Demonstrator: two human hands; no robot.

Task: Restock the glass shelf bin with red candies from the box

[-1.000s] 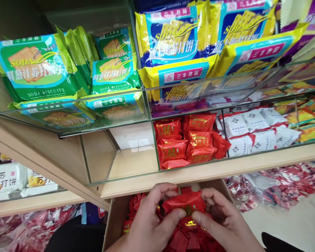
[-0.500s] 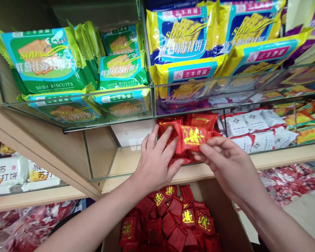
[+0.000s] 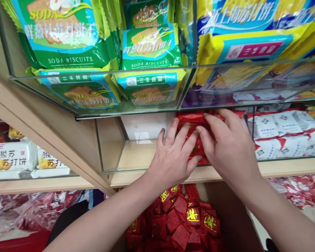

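Red packets with gold print lie in a glass-fronted shelf compartment. My left hand reaches over the glass front, fingers spread against the left side of these packets. My right hand is over their right part, thumb and fingers curled around a red packet mostly hidden beneath them. Below the shelf stands a cardboard box holding many loose red packets, some showing gold characters.
Green soda biscuit packs and yellow-blue packs fill the glass shelf above. White packets sit to the right. A wooden divider slants at left, with white biscuit packs beyond it.
The red packet held up in my right hand is now down among the others in the compartment. My left hand stays spread beside them. The view has moved closer and leftward.
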